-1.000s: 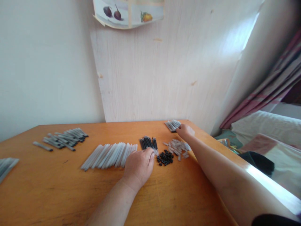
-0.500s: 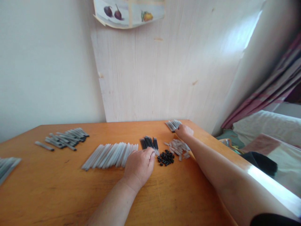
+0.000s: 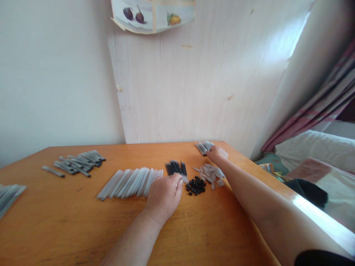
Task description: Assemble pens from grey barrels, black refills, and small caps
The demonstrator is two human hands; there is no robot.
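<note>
White tubes (image 3: 130,183) slant away rightward beside the left hand (image 3: 164,194), fingers curled closed, the right hand's (image 3: 218,154) grip unclear.

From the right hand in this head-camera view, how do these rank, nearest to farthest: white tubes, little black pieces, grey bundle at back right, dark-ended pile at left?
From the right hand:
1. grey bundle, back right, at the fingers
2. little black pieces, nearer the viewer
3. white tubes, mid-left
4. dark-ended pile, far left

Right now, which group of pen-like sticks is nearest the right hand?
The group at the far right corner of the table; the right hand is at its edge. The others lie farther left.
</note>
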